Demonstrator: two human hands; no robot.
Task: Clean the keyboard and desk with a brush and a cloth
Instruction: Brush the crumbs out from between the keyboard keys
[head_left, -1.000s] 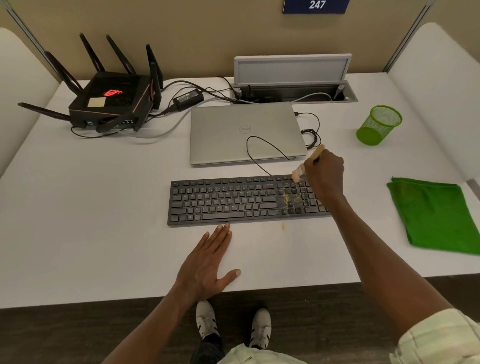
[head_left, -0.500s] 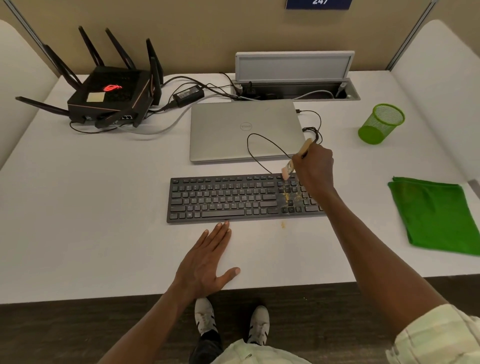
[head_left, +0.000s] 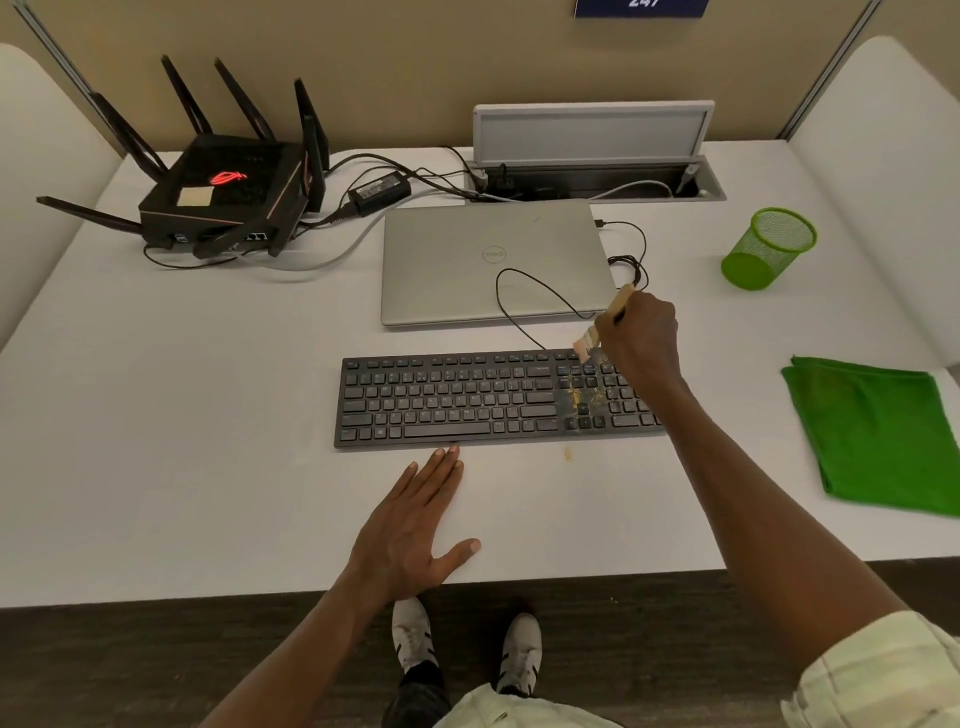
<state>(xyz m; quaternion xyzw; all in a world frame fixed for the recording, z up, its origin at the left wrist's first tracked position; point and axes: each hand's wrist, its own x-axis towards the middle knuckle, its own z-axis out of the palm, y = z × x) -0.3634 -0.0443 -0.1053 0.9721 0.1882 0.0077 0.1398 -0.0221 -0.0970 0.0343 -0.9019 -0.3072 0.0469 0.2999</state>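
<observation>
Head view, looking down at a white desk (head_left: 208, 467). Right hand (head_left: 641, 343) over the far right end of the keyboard (head_left: 467, 400), fingers curled tight around a small brush (head_left: 597, 327). Bristles touching the top row of keys. Yellow crumbs (head_left: 576, 396) on the keys just below the brush, 1 more bit (head_left: 568, 453) on the desk near the front edge. Left hand (head_left: 415, 525) flat on the desk, fingers straight and close together, thumb out, tips just beside the keyboard. Green cloth (head_left: 878, 436) lying well to the right, not touched yet.

Could go wrong: brushing too hard might push crumbs down between keys or flick them onto the laptop (head_left: 493, 260). Might also snag the thin black cord (head_left: 524, 283) close by.
</observation>
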